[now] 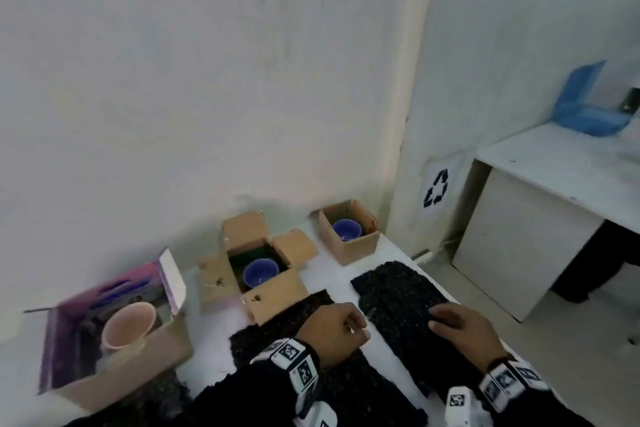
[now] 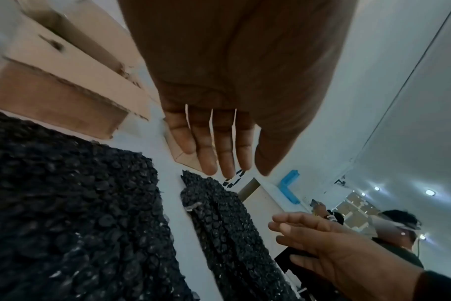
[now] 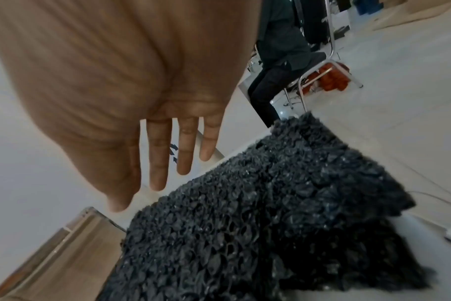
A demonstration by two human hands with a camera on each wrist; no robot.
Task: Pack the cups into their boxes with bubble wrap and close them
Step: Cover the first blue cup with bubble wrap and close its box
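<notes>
Right hand point(image 1: 460, 329), fingers straight and slightly spread, hovers over black bubble wrap sheet point(image 1: 398, 291) at table's right edge; sheet's long axis runs away from person. Left hand point(image 1: 332, 329) relaxed, empty, nearby. Cups sit in open boxes point(image 1: 273, 291) beyond, near wall.

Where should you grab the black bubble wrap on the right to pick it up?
Probably its near edge, from above. The right bubble wrap sheet lies flat and floppy on the table, so pinch it by the right hand, which hovers open there.
</notes>
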